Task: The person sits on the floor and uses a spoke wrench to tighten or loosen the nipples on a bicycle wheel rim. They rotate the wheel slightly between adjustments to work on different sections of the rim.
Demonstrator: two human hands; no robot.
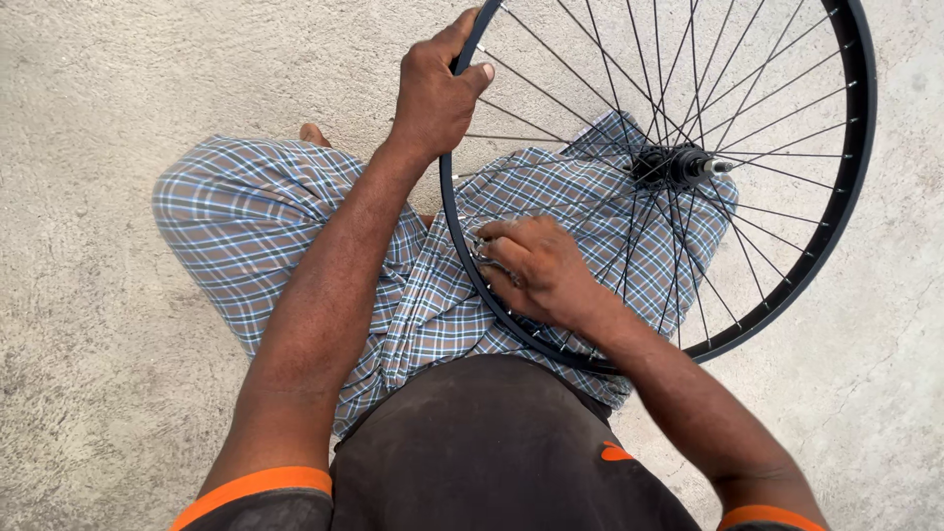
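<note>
Black and spoked, the bicycle wheel [836,197] rests across the person's checked cloth [295,216], filling the frame from twelve to four o'clock. The left hand [433,93] curls its fingers tight around the rim at eleven o'clock. The right hand [536,265], fingers bunched together, pinches a small metal tool [489,258] at the rim's inner edge. The hub [674,164] sits at two o'clock.

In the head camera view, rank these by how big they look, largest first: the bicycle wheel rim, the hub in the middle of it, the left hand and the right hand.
1. Bicycle wheel rim, by far the largest.
2. Left hand and right hand: they look about alike, so I would not rank one over the other.
3. Hub, the smallest.
</note>
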